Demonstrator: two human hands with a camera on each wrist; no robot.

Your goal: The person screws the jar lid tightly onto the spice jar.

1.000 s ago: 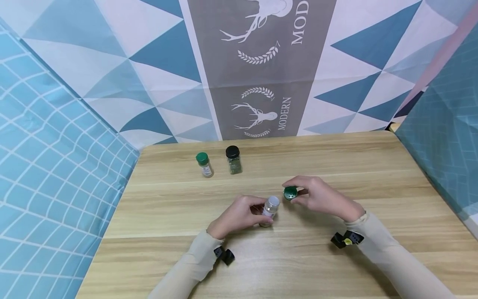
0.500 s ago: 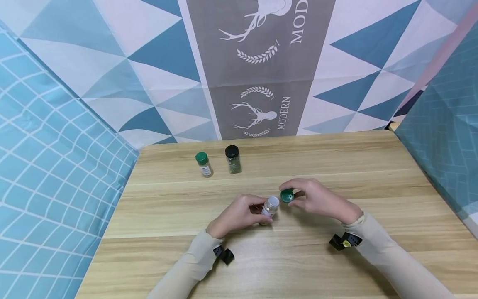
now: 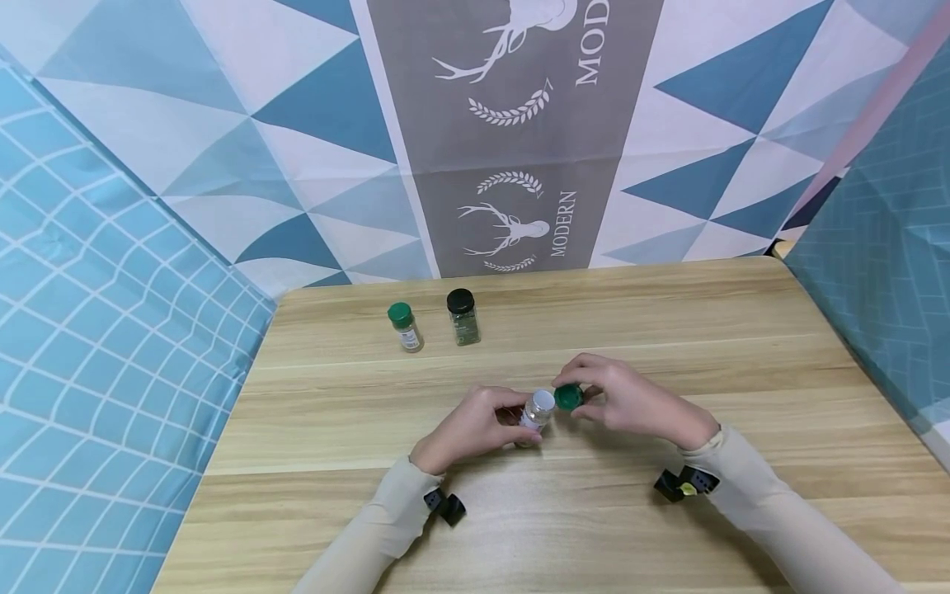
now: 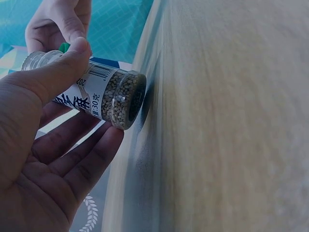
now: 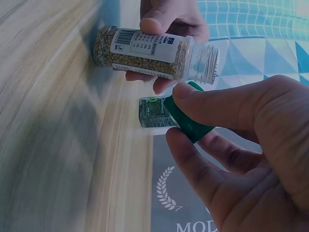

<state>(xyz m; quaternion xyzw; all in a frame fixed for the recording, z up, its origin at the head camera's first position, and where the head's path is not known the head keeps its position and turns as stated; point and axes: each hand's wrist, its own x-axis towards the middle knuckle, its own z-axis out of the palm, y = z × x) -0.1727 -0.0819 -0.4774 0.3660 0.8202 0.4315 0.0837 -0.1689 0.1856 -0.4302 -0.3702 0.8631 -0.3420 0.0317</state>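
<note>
My left hand grips a clear jar of sesame seeds between thumb and fingers. The jar's white label carries a barcode, and its threaded neck is bare, with a whitish top. Its base is at or just above the wooden tabletop; I cannot tell if it touches. Just right of the jar mouth, my right hand pinches a green screw cap between thumb and fingertips. In the head view the cap is very close to the jar mouth, beside it.
Toward the back left of the wooden table stand a small green-capped jar and a black-capped jar of green flakes. A patterned cloth hangs behind the table. Blue sheets line the sides.
My right hand has moved slightly left, bringing the green cap closer to the jar mouth. The cap has turned in the fingers. My left hand and its jar have hardly moved.
</note>
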